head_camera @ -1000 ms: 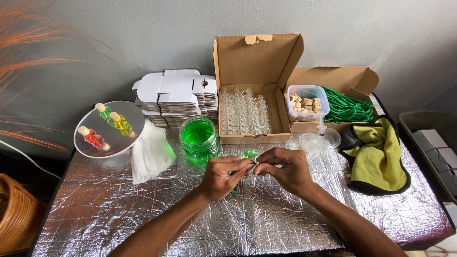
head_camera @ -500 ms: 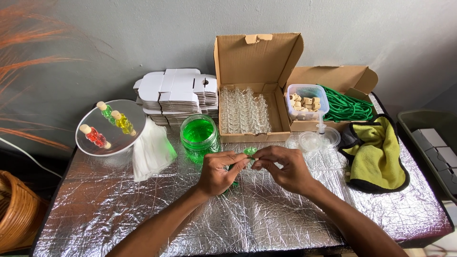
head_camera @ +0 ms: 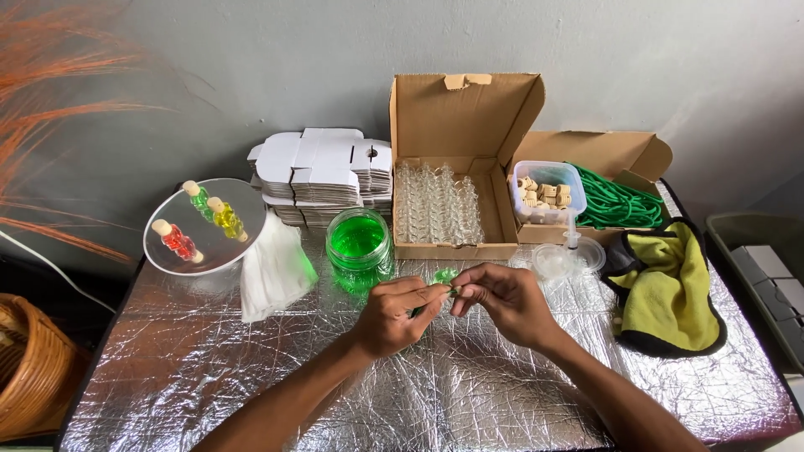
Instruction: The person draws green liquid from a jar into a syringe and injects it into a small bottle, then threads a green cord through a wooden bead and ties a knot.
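Pinching a small green glass bottle (head_camera: 445, 275) between both hands above the foil-covered surface (head_camera: 209, 393), left hand (head_camera: 394, 316) closing its grip around the bottle's lower part with thumb and forefinger, right hand (head_camera: 501, 303) closing its fingertips on the end nearest it, just beside the left thumb. Holding the bottle low over the middle of the surface, just in front of the jar of green liquid (head_camera: 359, 249) and near the front edge of the open cardboard box (head_camera: 456, 167). Showing rows of clear empty glass bottles (head_camera: 438, 203) packed inside that box. Resting to the right, a clear tub of cork stoppers (head_camera: 547, 189) sitting beside a coil of green cord (head_camera: 618, 203) in a second cardboard box (head_camera: 599, 151). Lying just in front of the tub, a clear plastic lid (head_camera: 568, 259) with a syringe-like piece standing near it, too small to make out well. Spreading across the right side, a yellow cloth with dark trim (head_camera: 667, 289). Stacking behind the jar, flat white folded cartons (head_camera: 322, 172). Standing to the left, a round mirror plate (head_camera: 203, 226) carrying three small corked bottles, one green, one yellow, one red. Leaning against the plate, a bundle of white plastic bags (head_camera: 274, 269). Peeking in at the lower left corner, a wicker basket (head_camera: 33, 372).
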